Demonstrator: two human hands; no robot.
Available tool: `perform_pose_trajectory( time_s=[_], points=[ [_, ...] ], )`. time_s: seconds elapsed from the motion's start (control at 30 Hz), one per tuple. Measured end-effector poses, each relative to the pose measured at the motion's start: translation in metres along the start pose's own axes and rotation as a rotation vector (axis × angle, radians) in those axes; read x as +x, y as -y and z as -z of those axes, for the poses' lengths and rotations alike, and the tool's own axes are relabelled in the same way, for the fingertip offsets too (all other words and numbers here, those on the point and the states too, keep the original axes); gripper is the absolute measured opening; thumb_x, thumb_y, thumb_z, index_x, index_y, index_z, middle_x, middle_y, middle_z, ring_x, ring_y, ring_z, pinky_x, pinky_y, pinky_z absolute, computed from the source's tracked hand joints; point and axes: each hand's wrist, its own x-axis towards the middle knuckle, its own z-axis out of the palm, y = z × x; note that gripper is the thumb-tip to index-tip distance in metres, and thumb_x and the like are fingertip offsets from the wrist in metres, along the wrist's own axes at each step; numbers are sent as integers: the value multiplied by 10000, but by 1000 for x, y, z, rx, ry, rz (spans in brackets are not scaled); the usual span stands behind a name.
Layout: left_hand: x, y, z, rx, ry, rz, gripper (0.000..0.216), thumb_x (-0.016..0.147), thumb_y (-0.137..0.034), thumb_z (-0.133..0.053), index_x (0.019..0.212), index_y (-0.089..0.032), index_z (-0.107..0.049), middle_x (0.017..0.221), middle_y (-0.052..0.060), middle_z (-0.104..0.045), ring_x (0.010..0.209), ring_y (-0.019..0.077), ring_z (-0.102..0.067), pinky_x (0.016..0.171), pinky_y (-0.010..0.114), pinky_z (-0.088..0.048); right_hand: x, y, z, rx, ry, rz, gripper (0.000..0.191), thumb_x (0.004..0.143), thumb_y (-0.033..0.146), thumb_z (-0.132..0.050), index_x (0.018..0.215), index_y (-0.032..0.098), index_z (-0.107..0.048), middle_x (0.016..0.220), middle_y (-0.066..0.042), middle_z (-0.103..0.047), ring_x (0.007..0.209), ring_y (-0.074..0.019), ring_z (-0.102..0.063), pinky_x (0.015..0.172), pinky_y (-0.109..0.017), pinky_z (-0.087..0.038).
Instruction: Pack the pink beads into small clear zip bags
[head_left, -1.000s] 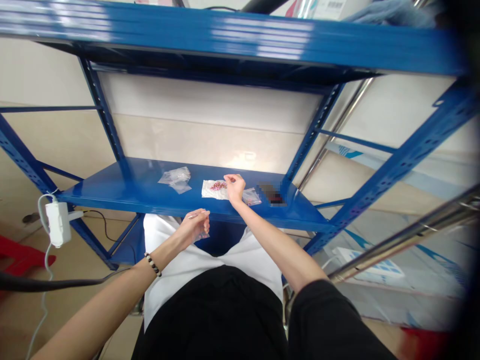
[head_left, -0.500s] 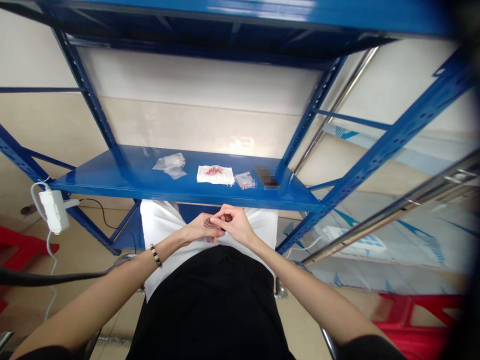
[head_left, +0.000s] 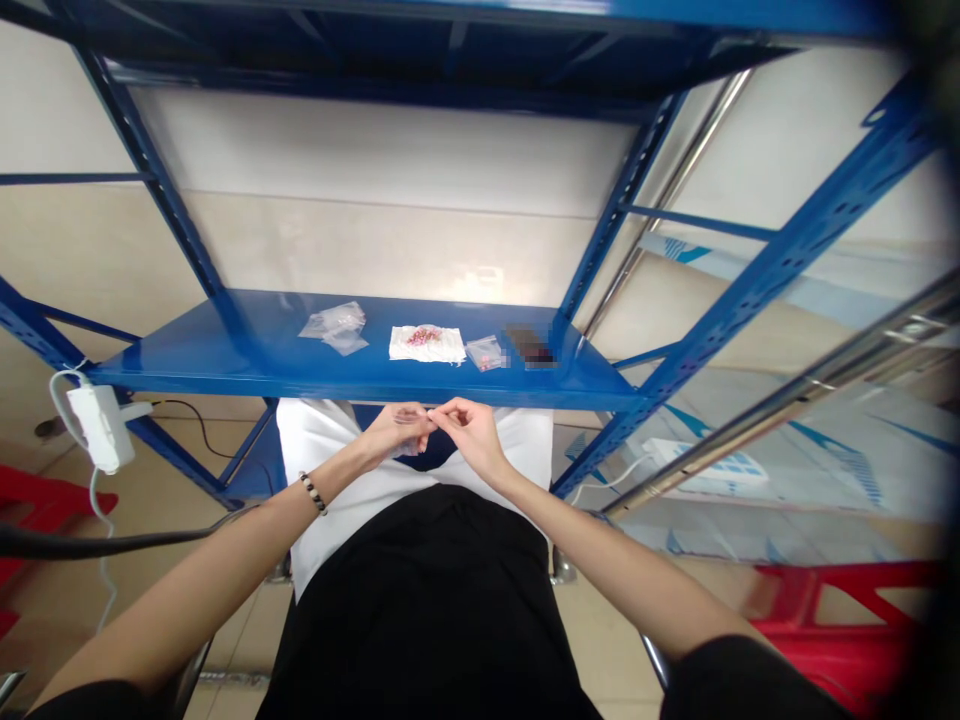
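Note:
Over my lap, just in front of the shelf edge, both hands meet at the fingertips. My left hand (head_left: 397,430) is closed around a small, round, see-through thing (head_left: 406,418) that looks like a spool; the fingers hide part of it. My right hand (head_left: 471,432) pinches thumb and forefinger together at the left fingertips, on something too small to make out. Behind them on the shelf lies a white cloth (head_left: 405,350) with a pile of small pink and red beads (head_left: 425,336). Right of it is a small clear zip bag (head_left: 486,353) with a few reddish pieces inside.
Several clear plastic bags (head_left: 335,325) lie on the left of the blue shelf (head_left: 217,350). A dark, blurred-out object (head_left: 531,345) lies at its right. A white power strip (head_left: 102,430) hangs at the left post. A red stool (head_left: 847,620) stands low on the right.
My hands have drawn slightly apart, now meeting only at the fingertips. The round thing in my left hand has tilted and shifted a little left. The view has shifted slightly.

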Motion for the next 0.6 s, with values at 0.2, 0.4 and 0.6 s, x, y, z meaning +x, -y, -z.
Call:
perform_pose_trajectory(
  time_s=[0.2, 0.4, 0.6],
  points=[
    [16, -17, 20, -408, -99, 1, 286, 808, -426, -683, 820, -164, -569, 658, -5, -581, 570, 131, -597, 565, 259, -504, 22, -11, 11, 68, -82, -74, 352, 751, 477, -719, 662, 165, -581, 547, 41, -443, 516, -92, -343, 500, -242, -270],
    [2, -33, 21, -467, -128, -13, 296, 829, -445, -650, 885, -164, -575, 726, 7, -602, 641, 140, -624, 632, 262, -519, 9, 7, -4, 111, -56, -83, 369, 775, 492, -696, 652, 179, -545, 539, 35, -469, 477, -90, -393, 461, -239, -308],
    [-11, -31, 6, -281, -115, -49, 305, 822, -447, -654, 843, -154, -572, 664, 9, -591, 574, 128, -576, 523, 221, -438, -56, 133, -14, 188, 143, 159, 241, 934, 426, -500, 897, 265, -675, 586, 0, -582, 494, -151, -545, 508, -302, -470]
  ],
)
